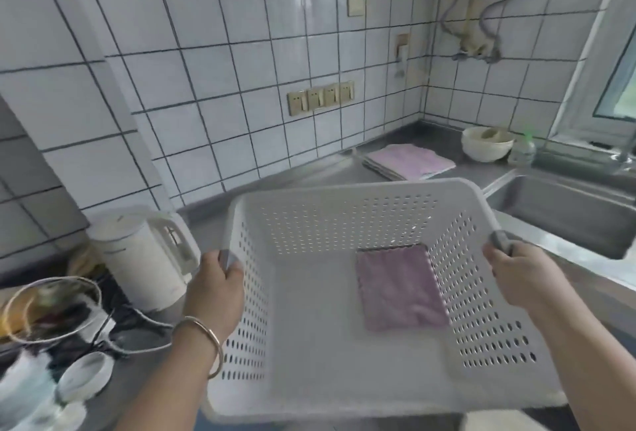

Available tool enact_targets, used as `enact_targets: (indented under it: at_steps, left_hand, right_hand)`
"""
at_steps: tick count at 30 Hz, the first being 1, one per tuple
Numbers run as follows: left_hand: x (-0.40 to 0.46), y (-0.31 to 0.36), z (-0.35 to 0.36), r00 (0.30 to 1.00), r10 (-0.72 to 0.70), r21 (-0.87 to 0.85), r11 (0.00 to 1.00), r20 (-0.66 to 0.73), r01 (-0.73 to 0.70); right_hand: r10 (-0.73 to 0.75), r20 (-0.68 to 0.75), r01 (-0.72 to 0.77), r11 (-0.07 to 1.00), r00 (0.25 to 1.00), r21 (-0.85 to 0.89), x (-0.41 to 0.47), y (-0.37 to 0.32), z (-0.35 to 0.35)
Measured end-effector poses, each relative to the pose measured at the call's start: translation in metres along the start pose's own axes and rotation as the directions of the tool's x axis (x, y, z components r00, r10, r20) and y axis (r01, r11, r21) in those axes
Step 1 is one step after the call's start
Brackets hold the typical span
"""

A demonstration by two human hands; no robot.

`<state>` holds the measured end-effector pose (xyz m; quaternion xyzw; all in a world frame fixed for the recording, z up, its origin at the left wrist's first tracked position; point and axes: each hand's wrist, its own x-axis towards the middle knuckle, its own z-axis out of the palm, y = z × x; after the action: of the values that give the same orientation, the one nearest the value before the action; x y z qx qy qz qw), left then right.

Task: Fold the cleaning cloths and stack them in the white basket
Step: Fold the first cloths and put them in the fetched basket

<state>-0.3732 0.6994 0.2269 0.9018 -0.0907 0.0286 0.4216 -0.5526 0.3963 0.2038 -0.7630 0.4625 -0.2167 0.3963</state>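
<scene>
Here we hold the white basket [309,344] up in front of us, one hand on each side. Our left hand [216,289] curls its fingers [228,259] over the left rim, thumb outside the wall, and our right hand [516,275] grips the right rim the same way, fingertips [500,241] hooked over the edge. We judge that two hands are on it because it is wide and light, and a grip on opposite rims keeps it level, so the one folded purple cloth [401,287] lying flat on its floor by the right wall does not slide. Whether the basket rests on the counter [309,176] or hangs just above it, we cannot tell.

A stack of pink cloths [411,160] lies further back on the counter near the tiled wall, well apart from the basket and beside a white bowl [487,145]. Moving the basket toward that stack would shorten each reach, which seems the sense of carrying it now. A white kettle [137,258] stands to our left, the sink [564,210] to our right.
</scene>
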Motion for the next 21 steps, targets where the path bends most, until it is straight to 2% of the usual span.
enact_targets:
  at_steps: [3, 12, 21]
  left_hand:
    - [0.043, -0.003, 0.006, 0.999, -0.037, 0.001, 0.999, -0.028, 0.037]
    - [0.188, 0.001, 0.034, 0.987, -0.155, -0.02, 0.988, -0.054, 0.154]
    - [0.324, -0.034, 0.071, 0.956, -0.27, 0.047, 0.96, -0.117, 0.277]
  right_hand:
    - [-0.03, 0.075, 0.026, 0.999, 0.997, 0.045, 0.054, -0.022, 0.044]
    - [-0.089, 0.217, 0.09, 0.996, 0.972, 0.006, 0.195, -0.107, 0.146]
    - [-0.039, 0.37, 0.109, 0.98, 0.928, -0.169, 0.301, -0.189, 0.257]
